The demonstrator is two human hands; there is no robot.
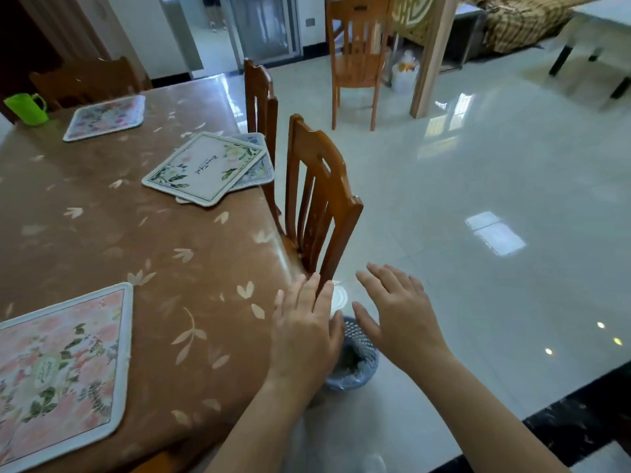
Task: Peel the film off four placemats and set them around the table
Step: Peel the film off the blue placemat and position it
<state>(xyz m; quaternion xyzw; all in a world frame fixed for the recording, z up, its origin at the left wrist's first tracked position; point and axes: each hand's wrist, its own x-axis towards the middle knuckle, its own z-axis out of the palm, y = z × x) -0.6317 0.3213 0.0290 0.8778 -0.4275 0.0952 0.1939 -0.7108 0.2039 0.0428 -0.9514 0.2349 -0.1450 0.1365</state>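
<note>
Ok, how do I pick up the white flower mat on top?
Pinch the top mat at its near corner, reaching from your side over the table. It lies flat and thin, but there it rides on the lower mat, so fingers may slip under. The chair blocks the right.

Both bare forearms reach forward from the lower edge of the view, converging slightly. The left hand [305,331] is held palm down, fingers straight and close together. The right hand [397,314] is beside it (a small gap between them), palm down, fingers spread and relaxed. Neither holds anything.
</note>
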